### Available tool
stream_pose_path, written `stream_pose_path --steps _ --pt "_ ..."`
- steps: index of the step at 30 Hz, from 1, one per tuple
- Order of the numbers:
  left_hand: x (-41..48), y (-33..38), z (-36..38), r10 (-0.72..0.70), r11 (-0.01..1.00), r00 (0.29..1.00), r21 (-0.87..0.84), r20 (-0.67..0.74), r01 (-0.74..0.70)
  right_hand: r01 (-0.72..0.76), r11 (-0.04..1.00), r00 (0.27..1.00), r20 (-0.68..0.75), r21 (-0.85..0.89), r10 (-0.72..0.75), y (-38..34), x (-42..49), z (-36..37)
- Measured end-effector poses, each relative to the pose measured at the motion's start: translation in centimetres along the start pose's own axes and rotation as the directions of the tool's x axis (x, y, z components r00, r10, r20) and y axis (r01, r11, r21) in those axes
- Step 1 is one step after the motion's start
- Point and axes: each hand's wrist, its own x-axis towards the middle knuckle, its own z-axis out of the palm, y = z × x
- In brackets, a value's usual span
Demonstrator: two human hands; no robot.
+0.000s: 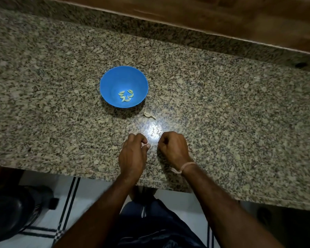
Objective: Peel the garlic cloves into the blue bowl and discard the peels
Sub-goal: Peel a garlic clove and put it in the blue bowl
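Observation:
The blue bowl (104,85) stands on the granite counter with several peeled, pale yellow-green garlic cloves (126,96) at its bottom. A dry whitish garlic piece with its skin (149,115) lies on the counter just right of and nearer than the bowl. My left hand (132,154) hovers near the front edge, its fingers curled and its thumb pinching something small and pale, apparently a garlic clove (144,144). My right hand (174,149) is beside it, a short gap apart, curled into a fist; nothing shows in it from behind.
The speckled granite counter (240,122) ends in a raised back ledge with a wooden strip (222,17) behind. A bright light reflection (153,130) sits just beyond my hands. Below the front edge are a tiled floor and a dark round object (11,212) at left.

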Motion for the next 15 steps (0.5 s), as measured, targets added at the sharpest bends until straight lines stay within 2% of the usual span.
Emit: stream_pose_path --steps 3,7,9,10,12,15 --pt "0.2 -0.1 -0.2 0.027 1.0 0.999 0.009 0.017 -0.027 -0.103 0.995 0.995 0.016 -0.005 0.103 -0.4 0.9 0.2" --pt "0.7 -0.2 -0.3 -0.002 1.0 0.997 -0.026 0.075 0.004 -0.193 0.979 0.98 -0.033 0.062 0.195 -0.3 0.8 0.8" --pt "1.2 0.2 -0.7 -0.027 0.993 0.99 -0.109 0.137 0.042 -0.226 0.963 0.972 -0.033 0.144 0.233 -0.1 0.4 1.0" --pt "1.6 0.5 -0.9 -0.038 0.981 0.983 -0.179 0.177 0.07 -0.24 0.94 0.969 -0.006 0.241 0.248 -0.1 0.1 1.1" --pt "2.1 1.1 -1.1 -0.066 0.931 0.965 -0.331 0.254 0.151 -0.271 0.832 0.96 0.068 0.484 0.273 -0.1 -0.6 1.3" --pt "2.1 1.5 -1.1 -0.145 0.797 0.931 -0.519 0.336 0.311 -0.304 0.594 0.942 0.141 0.745 0.306 -0.2 -1.9 1.5"
